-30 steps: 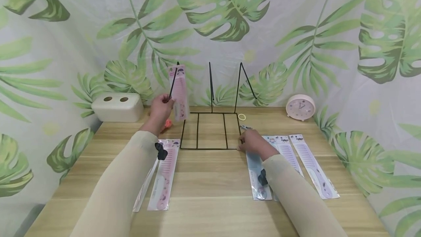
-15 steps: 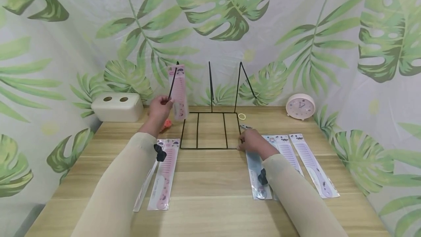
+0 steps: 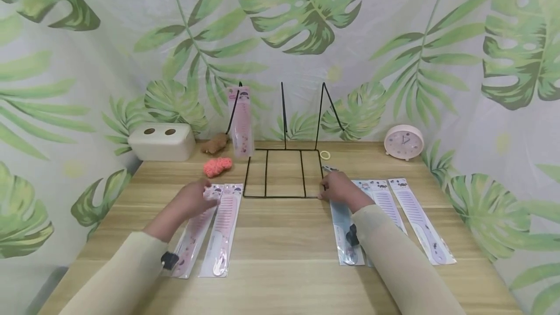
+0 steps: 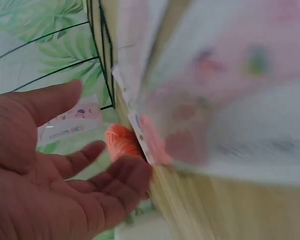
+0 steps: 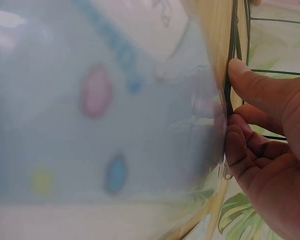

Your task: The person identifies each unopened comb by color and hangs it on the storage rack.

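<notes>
My left hand [image 3: 189, 202] is over the upper end of the left pink packaged comb [image 3: 189, 252], fingers spread and holding nothing; in the left wrist view its palm and fingers are loosely bent. Beside it lies a second pink packaged comb [image 3: 224, 227]. A third pink packaged comb [image 3: 241, 123] hangs upright from the left arm of a black wire rack [image 3: 282, 197]. With thumb and fingers, my right hand [image 3: 340, 189] pinches the rack's front right corner. Under the right wrist lies a blue packaged comb [image 3: 343, 237].
Two more packaged combs, one partly under the sleeve and a purple one [image 3: 422, 222], lie at the right. Behind are orange yarn [image 3: 217, 166], a brown lump [image 3: 215, 144], a cream box [image 3: 162, 142], a yellow ring [image 3: 325, 155], a small clip [image 3: 329, 168] and a clock [image 3: 404, 142].
My left hand has let go of the hanging comb and rack arm and come down and toward me, over the pink combs. The right hand keeps its grip on the rack corner.
</notes>
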Motion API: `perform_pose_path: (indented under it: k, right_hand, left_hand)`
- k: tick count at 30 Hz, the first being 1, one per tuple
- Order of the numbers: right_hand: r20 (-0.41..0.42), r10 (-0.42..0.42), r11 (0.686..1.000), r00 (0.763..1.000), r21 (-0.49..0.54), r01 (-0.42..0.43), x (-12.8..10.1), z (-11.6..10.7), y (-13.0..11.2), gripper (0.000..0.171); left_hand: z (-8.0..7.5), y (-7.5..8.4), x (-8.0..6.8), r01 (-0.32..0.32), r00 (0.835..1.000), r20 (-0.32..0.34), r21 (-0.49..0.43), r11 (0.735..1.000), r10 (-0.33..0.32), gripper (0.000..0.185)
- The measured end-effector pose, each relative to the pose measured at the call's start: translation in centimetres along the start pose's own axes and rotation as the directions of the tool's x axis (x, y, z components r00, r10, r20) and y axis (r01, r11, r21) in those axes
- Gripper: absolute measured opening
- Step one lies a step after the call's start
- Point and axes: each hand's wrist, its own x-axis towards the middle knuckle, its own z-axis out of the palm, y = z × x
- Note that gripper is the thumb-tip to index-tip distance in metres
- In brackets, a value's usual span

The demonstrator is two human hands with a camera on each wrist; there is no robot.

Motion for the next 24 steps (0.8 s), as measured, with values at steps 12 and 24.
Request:
perform_pose_path:
  k: [12, 24]
  right_hand:
    - [-0.005, -0.002, 1.0, 1.0, -0.002, 0.002, 0.1, 0.4, 0.1, 0.023]
    - [-0.011, -0.008, 1.0, 1.0, 0.024, 0.008, 0.0, 0.1, 0.1, 0.014]
  left_hand:
    - [2.6, -1.6, -6.1, 0.124, 0.992, -0.018, 0.219, 0.968, -0.123, 0.081]
    - [0.4, -5.0, -5.5, 0.251, 0.958, 0.133, 0.035, 0.967, -0.254, 0.113]
